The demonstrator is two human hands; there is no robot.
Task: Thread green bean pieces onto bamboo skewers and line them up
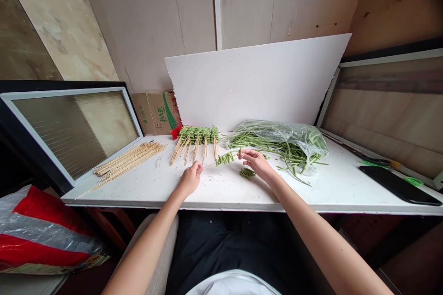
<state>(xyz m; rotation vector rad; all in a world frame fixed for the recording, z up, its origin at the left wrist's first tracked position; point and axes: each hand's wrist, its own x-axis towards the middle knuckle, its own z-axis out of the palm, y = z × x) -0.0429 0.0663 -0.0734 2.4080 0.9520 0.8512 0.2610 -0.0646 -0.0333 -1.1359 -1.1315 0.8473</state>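
My left hand (191, 178) is closed on the blunt end of a thin bamboo skewer (209, 164), held above the white table. Several green bean pieces (224, 159) are threaded along the skewer's right half. At its far tip, my right hand (256, 161) pinches a short green bean piece (240, 151) between thumb and fingers. Just below that hand lies a small pile of cut bean pieces (247, 174). Behind my hands, bundles of filled bean skewers (198, 135) rest in a row, their bare sticks pointing towards me.
Loose bamboo skewers (131, 160) lie at left. A clear plastic bag (284, 130) of long green beans (256, 140) spreads at back right. A black phone (398, 185) and green tape roll (414, 181) sit far right. A cardboard box (152, 113) and white board (256, 83) stand behind.
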